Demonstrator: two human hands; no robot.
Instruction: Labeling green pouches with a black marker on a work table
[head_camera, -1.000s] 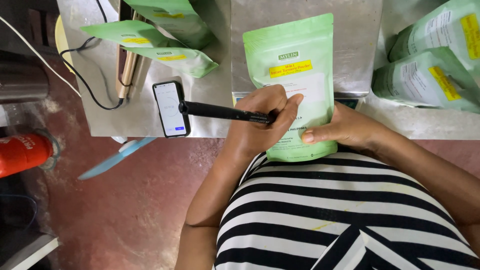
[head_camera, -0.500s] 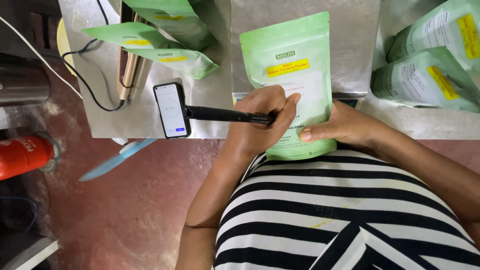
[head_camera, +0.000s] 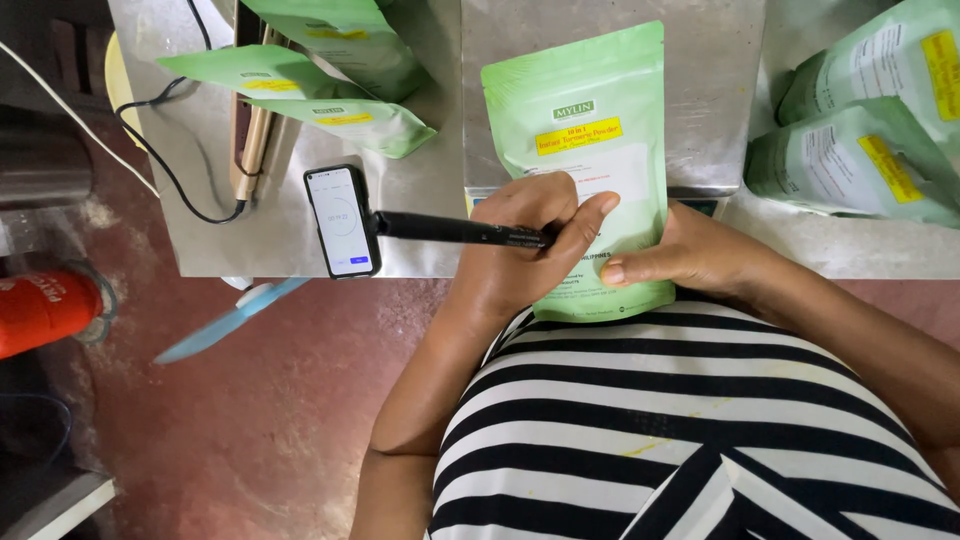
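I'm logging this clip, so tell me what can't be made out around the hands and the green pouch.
Head view only:
- Pen tip: hidden under left hand.
- Green pouch bottom corner: covered by right hand.
- Pouch fine print: too small.
- Stacked pouches: cut off by right edge.

I see a tall light-green stand-up pouch (head_camera: 590, 120) in the middle of my view, with a yellow rectangular label (head_camera: 579, 135) and a white panel below it. Two flat light-green pouches (head_camera: 300, 85) with small yellow labels lie up left. Two darker green filled pouches (head_camera: 860, 130), with yellow and white labels, lie at the right edge. A small black phone's lit white screen (head_camera: 339, 220) stands left of centre.
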